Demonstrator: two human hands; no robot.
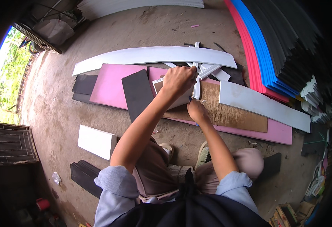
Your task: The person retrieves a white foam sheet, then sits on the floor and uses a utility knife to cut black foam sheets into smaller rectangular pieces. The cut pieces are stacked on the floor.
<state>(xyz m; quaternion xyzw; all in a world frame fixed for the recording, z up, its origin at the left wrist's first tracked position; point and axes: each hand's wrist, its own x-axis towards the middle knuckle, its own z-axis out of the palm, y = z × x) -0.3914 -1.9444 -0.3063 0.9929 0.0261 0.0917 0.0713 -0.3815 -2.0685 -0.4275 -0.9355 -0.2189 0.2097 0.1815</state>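
Pressing down at centre frame, the left hand (178,80) has its fingers clamped on a white foam strip (197,87) over the brown cutting board (230,111). Just below, the right hand (197,110) grips a blue-handled knife (191,99). A slip could nick the left fingers, which lie close.

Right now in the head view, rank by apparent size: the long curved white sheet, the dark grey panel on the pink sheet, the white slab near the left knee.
1. Long curved white sheet, clearly largest.
2. Dark grey panel and white slab look alike; the slab lies nearer the camera, so I won't rank them.
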